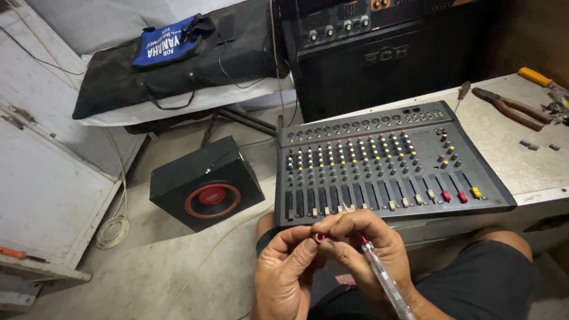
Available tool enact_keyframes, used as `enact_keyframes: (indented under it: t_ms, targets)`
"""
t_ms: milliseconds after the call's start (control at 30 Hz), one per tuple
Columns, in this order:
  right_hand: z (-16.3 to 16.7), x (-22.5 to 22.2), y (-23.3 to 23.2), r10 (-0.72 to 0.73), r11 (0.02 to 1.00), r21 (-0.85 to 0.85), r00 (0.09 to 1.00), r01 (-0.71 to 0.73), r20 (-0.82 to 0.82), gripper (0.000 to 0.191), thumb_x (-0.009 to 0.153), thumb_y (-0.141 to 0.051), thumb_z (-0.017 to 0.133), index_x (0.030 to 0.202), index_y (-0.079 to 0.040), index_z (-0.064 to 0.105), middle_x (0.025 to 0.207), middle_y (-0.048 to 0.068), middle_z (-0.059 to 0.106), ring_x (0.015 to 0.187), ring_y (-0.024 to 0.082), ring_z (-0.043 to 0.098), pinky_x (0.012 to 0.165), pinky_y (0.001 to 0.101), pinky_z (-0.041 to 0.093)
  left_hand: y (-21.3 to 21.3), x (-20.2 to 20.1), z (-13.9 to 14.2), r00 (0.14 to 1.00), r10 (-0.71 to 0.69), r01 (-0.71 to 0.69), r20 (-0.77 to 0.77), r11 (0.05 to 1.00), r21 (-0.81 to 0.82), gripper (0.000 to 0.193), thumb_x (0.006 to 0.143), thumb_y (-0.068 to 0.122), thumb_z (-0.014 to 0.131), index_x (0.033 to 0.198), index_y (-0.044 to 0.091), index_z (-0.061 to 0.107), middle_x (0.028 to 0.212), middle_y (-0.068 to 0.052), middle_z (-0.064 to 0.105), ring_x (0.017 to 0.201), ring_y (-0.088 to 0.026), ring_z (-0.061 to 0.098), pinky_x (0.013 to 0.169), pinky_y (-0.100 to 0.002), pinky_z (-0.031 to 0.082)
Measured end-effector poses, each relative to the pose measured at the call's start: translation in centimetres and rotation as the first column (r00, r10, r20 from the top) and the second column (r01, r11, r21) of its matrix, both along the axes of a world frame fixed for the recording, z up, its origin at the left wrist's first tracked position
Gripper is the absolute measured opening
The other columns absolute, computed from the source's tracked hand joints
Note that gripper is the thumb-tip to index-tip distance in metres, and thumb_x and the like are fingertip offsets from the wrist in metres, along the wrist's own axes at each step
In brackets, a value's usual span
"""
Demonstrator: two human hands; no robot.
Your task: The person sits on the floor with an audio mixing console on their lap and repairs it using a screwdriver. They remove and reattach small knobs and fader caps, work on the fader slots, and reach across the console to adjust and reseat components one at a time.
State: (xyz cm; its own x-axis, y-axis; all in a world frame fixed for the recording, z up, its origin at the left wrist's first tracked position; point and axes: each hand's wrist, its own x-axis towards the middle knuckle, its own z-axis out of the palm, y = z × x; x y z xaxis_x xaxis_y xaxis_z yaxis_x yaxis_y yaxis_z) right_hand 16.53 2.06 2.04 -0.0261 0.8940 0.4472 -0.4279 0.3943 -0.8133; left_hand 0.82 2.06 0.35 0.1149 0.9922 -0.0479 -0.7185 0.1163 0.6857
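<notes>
Small red knob cap point(320, 237) pinched between fingertips just in front of the mixer point(385, 163), low in the frame over the lap. Left hand point(287, 269) curled closed on the cap, thumb and forefinger gripping it. Right hand point(361, 246) closed around a clear-handled screwdriver point(382, 275), its thin tip poking up past the fingers toward the cap. Cap off the board and in hand, so apparently mid-job: removed or not yet fitted, which of the two impossible to tell. Rows of knobs and a line of faders on the mixer mostly in place, a few red and yellow fader caps point(459, 195) seated at the right end. Farther out on the bench point(504, 154), pliers point(512, 109) and another screwdriver point(461, 93) lying untouched. Off to the left on the floor, a black speaker box point(204, 184) with a red cone, and behind the mixer a black amplifier point(385, 53).
</notes>
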Motion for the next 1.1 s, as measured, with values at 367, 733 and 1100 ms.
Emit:
enact_keyframes:
  t_ms: [367, 733, 1100]
  targets:
    - [0.0, -0.2, -0.2, 0.042, 0.996, -0.074, 0.996, -0.048, -0.078, 0.020, 0.089, 0.015, 0.067, 0.101, 0.000, 0.059, 0.109, 0.019, 0.072, 0.094, 0.021, 0.072, 0.082, 0.0379, 0.064, -0.1, -0.2, 0.1, 0.996, 0.071, -0.072, -0.050, 0.997, -0.031, 0.017, 0.086, 0.001, 0.073, 0.102, 0.003, 0.069, 0.093, -0.009, 0.076, 0.080, -0.018, 0.070, 0.074, -0.033, 0.057]
    - [-0.9, 0.1, -0.1, 0.106, 0.994, 0.028, 0.993, -0.105, -0.046, 0.019, 0.092, 0.013, 0.062, 0.106, 0.001, 0.060, 0.116, 0.018, 0.069, 0.113, 0.022, 0.068, 0.098, 0.0363, 0.058, -0.1, -0.1, 0.3, 0.999, -0.007, 0.010, 0.046, 0.998, -0.055, 0.012, 0.088, 0.007, 0.074, 0.098, 0.006, 0.068, 0.094, -0.008, 0.074, 0.082, -0.020, 0.070, 0.078, -0.035, 0.057]
    - [-0.3, -0.6, -0.5, 0.017, 0.997, 0.070, 1.000, -0.016, -0.024, 0.029, 0.086, 0.017, 0.073, 0.106, 0.000, 0.061, 0.109, 0.017, 0.069, 0.100, 0.019, 0.067, 0.085, 0.0314, 0.057, -0.2, -0.3, 1.6, 0.971, -0.156, 0.169, 0.180, 0.984, -0.056, 0.014, 0.090, 0.006, 0.071, 0.103, 0.007, 0.066, 0.100, -0.008, 0.073, 0.091, -0.019, 0.071, 0.088, -0.037, 0.059]
